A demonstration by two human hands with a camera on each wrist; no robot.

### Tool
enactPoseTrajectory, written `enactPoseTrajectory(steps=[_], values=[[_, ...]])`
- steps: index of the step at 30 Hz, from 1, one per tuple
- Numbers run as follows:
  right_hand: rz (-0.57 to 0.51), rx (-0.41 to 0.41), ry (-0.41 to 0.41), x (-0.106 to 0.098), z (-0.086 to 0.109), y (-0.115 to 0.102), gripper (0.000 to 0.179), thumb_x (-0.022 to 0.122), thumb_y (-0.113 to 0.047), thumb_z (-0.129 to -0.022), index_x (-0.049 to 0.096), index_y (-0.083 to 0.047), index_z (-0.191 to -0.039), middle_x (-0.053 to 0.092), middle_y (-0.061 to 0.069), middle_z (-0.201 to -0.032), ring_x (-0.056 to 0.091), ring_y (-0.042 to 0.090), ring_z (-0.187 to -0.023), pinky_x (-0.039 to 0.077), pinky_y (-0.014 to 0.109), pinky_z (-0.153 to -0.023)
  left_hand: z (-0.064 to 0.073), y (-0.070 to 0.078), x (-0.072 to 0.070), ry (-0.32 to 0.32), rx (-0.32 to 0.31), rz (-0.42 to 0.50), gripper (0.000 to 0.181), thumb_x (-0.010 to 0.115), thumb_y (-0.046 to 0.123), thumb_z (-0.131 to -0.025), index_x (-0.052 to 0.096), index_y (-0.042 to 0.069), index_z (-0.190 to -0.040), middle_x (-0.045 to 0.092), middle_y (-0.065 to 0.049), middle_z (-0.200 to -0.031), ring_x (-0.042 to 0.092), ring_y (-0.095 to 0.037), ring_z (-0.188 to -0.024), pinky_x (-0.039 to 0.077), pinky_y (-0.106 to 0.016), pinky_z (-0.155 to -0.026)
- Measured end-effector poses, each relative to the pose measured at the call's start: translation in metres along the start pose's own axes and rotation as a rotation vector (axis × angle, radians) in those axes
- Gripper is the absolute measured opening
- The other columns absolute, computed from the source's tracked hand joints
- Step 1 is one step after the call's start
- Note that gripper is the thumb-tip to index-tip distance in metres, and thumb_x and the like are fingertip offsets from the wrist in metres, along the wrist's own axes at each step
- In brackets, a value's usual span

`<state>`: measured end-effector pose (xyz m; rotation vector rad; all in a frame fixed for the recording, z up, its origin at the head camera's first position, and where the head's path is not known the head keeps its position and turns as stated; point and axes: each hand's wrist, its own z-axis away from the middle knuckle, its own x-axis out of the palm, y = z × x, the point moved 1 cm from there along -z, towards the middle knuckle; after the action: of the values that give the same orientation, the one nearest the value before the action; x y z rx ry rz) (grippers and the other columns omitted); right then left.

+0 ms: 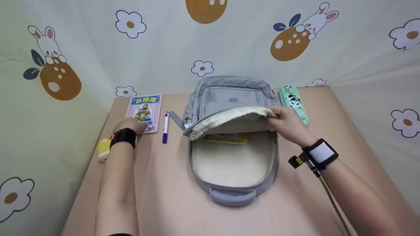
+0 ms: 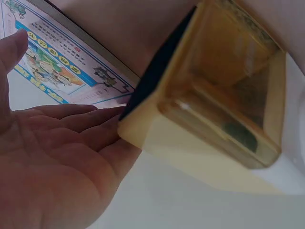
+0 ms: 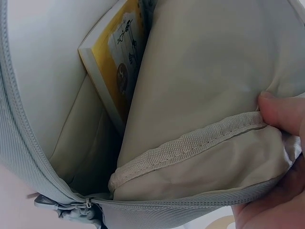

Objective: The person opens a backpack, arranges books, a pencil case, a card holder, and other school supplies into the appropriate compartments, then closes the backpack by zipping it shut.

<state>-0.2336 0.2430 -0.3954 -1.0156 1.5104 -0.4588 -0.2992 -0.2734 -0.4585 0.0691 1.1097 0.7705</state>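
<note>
My left hand (image 1: 128,124) is at the lower left of a comic-covered book (image 1: 144,109) that lies flat. In the left wrist view its fingers (image 2: 81,119) look nearly straight, right at the book's edge, and the thumb overlaps the cover. Close by the wrist is a small yellow-and-white box (image 1: 104,149) with an amber see-through window. My right hand (image 1: 288,126) pinches the edge of a grey backpack's front flap (image 1: 236,116) and holds it raised. Inside the unzipped backpack (image 1: 233,196) a yellow-covered book (image 3: 119,59) leans behind the flap's lining.
A white marker with a purple cap (image 1: 165,127) lies between the comic-covered book and the backpack. A green panda pencil case (image 1: 293,103) sits beyond my right hand. Patterned curtain (image 1: 164,49) surrounds the table (image 1: 164,203) at the back and sides.
</note>
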Motion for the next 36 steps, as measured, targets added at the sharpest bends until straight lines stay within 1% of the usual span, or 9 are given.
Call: enactPoseTrajectory(steps=[5,10,15,17,19,21,24,31,36], values=[[0.006,-0.012,0.001,0.001,0.000,0.002,0.031,0.064,-0.001,-0.094,0.076,-0.013,-0.121,0.076,0.003,-0.106,0.061,0.017,-0.070,0.050,0.021,-0.062,-0.007,0.000,0.002,-0.010,0.022,-0.069,0.066,0.068,0.050,-0.093,0.061,-0.004,-0.130,0.058,-0.024,-0.125,0.051,-0.036,-0.108,0.043,-0.050,-0.099],[0.032,-0.018,0.013,0.001,-0.001,0.003,0.034,0.060,0.001,-0.093,0.077,-0.013,-0.119,0.074,0.002,-0.101,0.060,0.018,-0.078,0.048,0.021,-0.065,0.004,0.005,0.001,0.044,0.066,-0.131,0.065,0.070,0.047,-0.092,0.062,-0.009,-0.124,0.057,-0.027,-0.120,0.050,-0.038,-0.108,0.042,-0.051,-0.100],[0.035,-0.024,0.012,0.001,-0.001,0.003,0.035,0.060,0.002,-0.093,0.077,-0.013,-0.120,0.075,0.002,-0.106,0.062,0.019,-0.080,0.050,0.021,-0.068,-0.004,0.002,0.001,0.085,-0.006,-0.004,0.072,0.076,0.040,-0.088,0.051,-0.013,-0.132,0.046,-0.029,-0.130,0.045,-0.039,-0.116,0.040,-0.051,-0.106],[0.033,-0.028,0.012,0.002,-0.001,0.003,0.033,0.062,0.000,-0.094,0.077,-0.013,-0.120,0.075,0.001,-0.106,0.063,0.019,-0.079,0.051,0.021,-0.069,-0.011,0.000,0.000,0.100,-0.017,-0.006,0.077,0.077,0.037,-0.087,0.046,-0.016,-0.133,0.040,-0.031,-0.134,0.043,-0.040,-0.118,0.040,-0.051,-0.107],[0.027,-0.030,0.011,0.002,-0.001,0.002,0.032,0.062,0.000,-0.094,0.077,-0.013,-0.120,0.075,0.002,-0.106,0.062,0.019,-0.079,0.051,0.020,-0.069,-0.012,0.000,-0.002,0.118,-0.002,-0.056,0.078,0.077,0.034,-0.086,0.044,-0.021,-0.132,0.037,-0.034,-0.133,0.041,-0.042,-0.118,0.041,-0.052,-0.107],[0.020,-0.028,0.011,0.002,-0.001,0.001,0.031,0.063,-0.001,-0.095,0.076,-0.013,-0.120,0.075,0.003,-0.106,0.061,0.019,-0.076,0.050,0.020,-0.067,-0.012,0.001,-0.005,0.142,0.034,-0.142,0.071,0.077,0.030,-0.086,0.050,-0.023,-0.125,0.037,-0.037,-0.130,0.041,-0.044,-0.117,0.042,-0.053,-0.105],[0.002,-0.019,0.006,0.002,-0.001,0.000,0.031,0.064,-0.001,-0.095,0.076,-0.013,-0.121,0.075,0.003,-0.105,0.059,0.018,-0.070,0.049,0.021,-0.061,-0.012,0.002,-0.007,0.182,0.068,-0.191,0.059,0.077,0.022,-0.085,0.055,-0.022,-0.118,0.038,-0.038,-0.127,0.041,-0.047,-0.118,0.044,-0.053,-0.102],[0.005,-0.019,0.003,0.003,0.000,0.000,0.033,0.063,-0.001,-0.095,0.075,-0.015,-0.123,0.074,0.003,-0.104,0.054,0.016,-0.061,0.045,0.022,-0.052,-0.021,-0.002,-0.009,0.198,0.084,-0.174,0.038,0.056,0.001,-0.089,0.054,-0.023,-0.119,0.038,-0.041,-0.126,0.041,-0.051,-0.120,0.045,-0.056,-0.100],[0.003,-0.010,-0.002,0.003,0.000,0.002,0.034,0.063,-0.001,-0.095,0.074,-0.013,-0.125,0.074,0.004,-0.112,0.061,0.018,-0.075,0.051,0.022,-0.065,-0.027,-0.005,-0.011,0.242,0.114,-0.136,0.036,0.046,-0.003,-0.093,0.054,-0.024,-0.120,0.043,-0.043,-0.127,0.048,-0.051,-0.116,0.044,-0.059,-0.101]])
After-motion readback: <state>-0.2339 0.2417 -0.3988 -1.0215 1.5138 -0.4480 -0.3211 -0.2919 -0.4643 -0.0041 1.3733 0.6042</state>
